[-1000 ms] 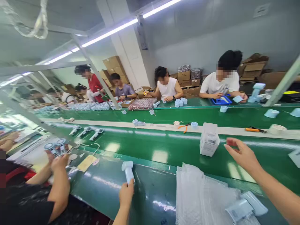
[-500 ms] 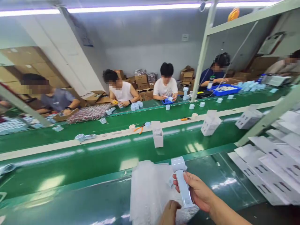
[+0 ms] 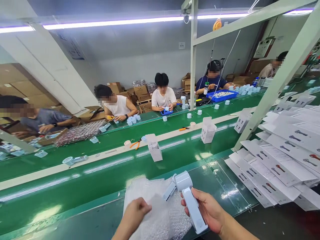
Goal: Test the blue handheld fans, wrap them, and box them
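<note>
My right hand grips a pale blue handheld device by its long handle, its round head pointing away from me. A second small white piece lies just left of that head on the bubble wrap. My left hand rests with closed fingers on a stack of clear bubble-wrap bags lying on the dark green bench in front of me.
Flat white printed cartons are fanned out at the right by a slanted grey frame post. Two upright white boxes ride the green conveyor. Several seated people work along the far side among small blue parts and orange pliers.
The view swung right, away from the neighbour at my left. My right hand, empty and open one second ago, now holds the blue device; my left hand let go of a device and lies on the bubble wrap.
</note>
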Motion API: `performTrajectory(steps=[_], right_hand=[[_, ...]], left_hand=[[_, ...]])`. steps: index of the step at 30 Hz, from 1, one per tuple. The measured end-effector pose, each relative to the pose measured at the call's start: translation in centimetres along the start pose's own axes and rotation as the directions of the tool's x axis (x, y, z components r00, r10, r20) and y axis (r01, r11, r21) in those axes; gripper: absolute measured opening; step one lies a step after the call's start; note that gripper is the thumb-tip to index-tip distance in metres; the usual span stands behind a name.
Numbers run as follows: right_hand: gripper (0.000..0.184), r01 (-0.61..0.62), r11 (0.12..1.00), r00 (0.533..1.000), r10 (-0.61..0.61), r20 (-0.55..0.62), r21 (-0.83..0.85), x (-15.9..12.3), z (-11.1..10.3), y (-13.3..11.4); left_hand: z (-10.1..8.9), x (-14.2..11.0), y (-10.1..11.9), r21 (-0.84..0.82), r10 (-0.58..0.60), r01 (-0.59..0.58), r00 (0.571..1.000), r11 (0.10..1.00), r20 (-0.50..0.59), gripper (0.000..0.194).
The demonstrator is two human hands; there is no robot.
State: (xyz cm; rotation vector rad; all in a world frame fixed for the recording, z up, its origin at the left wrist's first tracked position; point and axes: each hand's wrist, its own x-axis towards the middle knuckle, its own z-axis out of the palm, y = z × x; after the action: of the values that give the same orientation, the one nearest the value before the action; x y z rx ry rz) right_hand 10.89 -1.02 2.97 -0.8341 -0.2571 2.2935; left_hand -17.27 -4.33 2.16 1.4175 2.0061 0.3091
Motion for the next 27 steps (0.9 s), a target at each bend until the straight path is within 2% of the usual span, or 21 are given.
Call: performTrajectory(steps=[2,4,6,7,8,10,11,12,14,18,21,24,27], right_hand=[[0.025,-0.019,1.000,0.999,0.019,0.040,0.000,0.3,0.0,0.3],[0.026,-0.039,0.999,0.996,0.039,0.083,-0.003,0.5,0.4,0.5],[0.028,-0.065,0.998,0.991,0.067,0.118,-0.017,0.7,1.1,0.7],[0.029,-0.076,0.997,0.989,0.078,0.129,-0.024,0.8,1.5,0.8],[0.029,-0.085,0.996,0.986,0.089,0.140,-0.033,0.9,1.9,1.0],[0.030,-0.099,0.993,0.982,0.107,0.158,-0.057,1.2,2.5,1.3],[0.031,-0.109,0.991,0.978,0.121,0.168,-0.076,1.4,2.7,1.4],[0.032,-0.120,0.988,0.974,0.136,0.180,-0.100,1.6,2.7,1.5],[0.035,-0.142,0.977,0.965,0.172,0.198,-0.158,2.1,2.7,1.6],[0.037,-0.172,0.954,0.959,0.219,0.179,-0.246,2.4,2.7,1.3],[0.037,-0.139,0.935,0.965,0.203,0.169,-0.327,2.2,3.2,1.2],[0.038,-0.107,0.908,0.978,0.170,0.123,-0.406,2.0,3.9,1.4],[0.046,-0.101,0.883,0.986,0.150,0.071,-0.458,1.9,4.6,1.8]], left_hand=[[-2.7,-0.4,0.6,-0.138,-0.063,0.043,0.987,0.990,-0.148,0.031],[-3.9,-1.0,1.6,-0.264,-0.123,0.039,0.943,0.964,-0.309,0.039],[-3.3,-1.5,3.1,-0.328,-0.123,-0.021,0.903,0.944,-0.413,0.036],[-2.4,-1.5,3.9,-0.368,-0.108,-0.062,0.899,0.928,-0.425,0.033],[-1.2,-1.5,4.8,-0.431,-0.076,-0.109,0.918,0.896,-0.390,0.030],[1.4,-1.2,6.4,-0.634,-0.022,-0.105,0.982,0.766,-0.190,0.027],[2.7,-1.0,7.0,-0.722,0.029,-0.085,0.996,0.687,-0.090,0.023],[3.6,-0.9,7.4,-0.780,0.071,-0.057,0.997,0.623,-0.017,0.019],[4.7,-0.8,7.8,-0.833,0.135,-0.032,0.990,0.553,0.051,0.012],[3.8,-0.8,7.0,-0.848,0.179,-0.025,0.980,0.529,0.083,0.006],[2.6,-0.6,5.8,-0.865,0.144,0.000,0.986,0.502,0.083,0.016],[1.5,-0.2,4.9,-0.881,0.050,-0.016,0.999,0.473,0.008,0.030],[0.7,0.0,4.7,-0.865,-0.002,-0.083,0.995,0.495,-0.096,0.033]])
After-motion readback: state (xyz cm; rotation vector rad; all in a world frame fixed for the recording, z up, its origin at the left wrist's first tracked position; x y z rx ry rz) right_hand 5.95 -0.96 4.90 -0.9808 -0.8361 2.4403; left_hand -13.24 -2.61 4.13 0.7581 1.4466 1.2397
